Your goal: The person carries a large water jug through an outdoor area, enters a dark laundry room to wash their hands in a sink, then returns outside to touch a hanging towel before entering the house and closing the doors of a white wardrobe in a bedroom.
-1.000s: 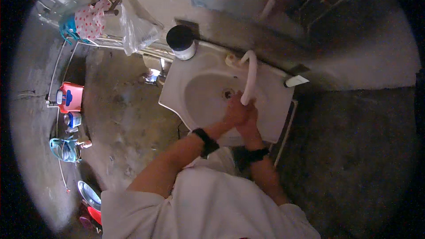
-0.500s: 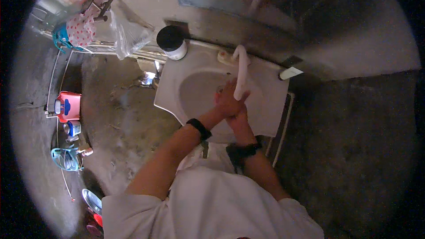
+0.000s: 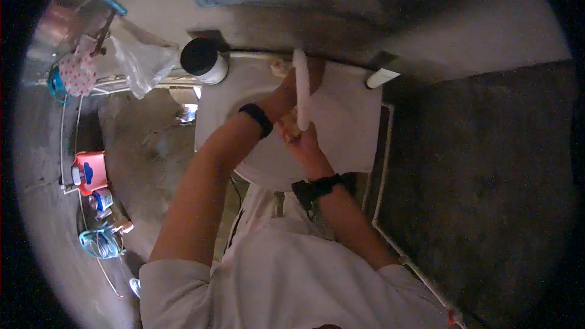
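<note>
A white basin [image 3: 347, 140] stands in front of me, with a pale curved faucet spout [image 3: 303, 94] rising from its back edge. My left hand [image 3: 314, 75] reaches past the spout to the back of the basin, close to the wall. Its fingers are dark and partly hidden, so what they touch does not show. Lower down, my right hand [image 3: 303, 141] is turned upward under the spout's end with fingers loosely bent. A pale patch shows at its fingers, too blurred to name. Black bands circle both wrists.
A white jar with a black lid [image 3: 204, 61] stands at the basin's back left corner. A pale tube [image 3: 382, 78] is at the right corner. On the left hang a clear plastic bag [image 3: 143, 64] and a pink container [image 3: 91, 172]. White pipes run low at the right.
My hands were together under the spout and have parted. The left has moved up to the back of the basin; the right stays below the spout. The view has shifted slightly.
</note>
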{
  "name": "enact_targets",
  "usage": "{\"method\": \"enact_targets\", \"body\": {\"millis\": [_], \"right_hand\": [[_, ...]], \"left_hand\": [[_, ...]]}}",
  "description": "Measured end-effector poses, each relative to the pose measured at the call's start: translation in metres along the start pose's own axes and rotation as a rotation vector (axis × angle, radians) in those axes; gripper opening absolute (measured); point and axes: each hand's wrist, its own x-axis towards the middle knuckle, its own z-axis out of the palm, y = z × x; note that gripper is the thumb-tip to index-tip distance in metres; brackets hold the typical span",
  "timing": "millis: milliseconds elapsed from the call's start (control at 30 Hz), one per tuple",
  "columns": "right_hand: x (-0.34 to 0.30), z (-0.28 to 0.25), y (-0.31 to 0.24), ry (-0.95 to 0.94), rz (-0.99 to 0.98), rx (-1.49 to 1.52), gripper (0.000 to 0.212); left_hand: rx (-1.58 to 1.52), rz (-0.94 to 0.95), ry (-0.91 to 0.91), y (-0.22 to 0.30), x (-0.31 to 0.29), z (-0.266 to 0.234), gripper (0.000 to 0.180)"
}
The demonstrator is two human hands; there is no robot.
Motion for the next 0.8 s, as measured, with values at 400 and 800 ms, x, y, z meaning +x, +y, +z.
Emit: {"method": "enact_targets", "body": {"millis": [400,800], "right_hand": [[-0.006,0.01,-0.017,-0.201,0.018,-0.288,0.02],[-0.006,0.019,-0.019,0.281,-0.151,-0.691,0.019]], "left_hand": [[-0.043,-0.021,-0.164,-0.023,0.01,0.017,0.032],[-0.891,-0.07,0.093,-0.01,-0.008,0.031,0.028]]}}
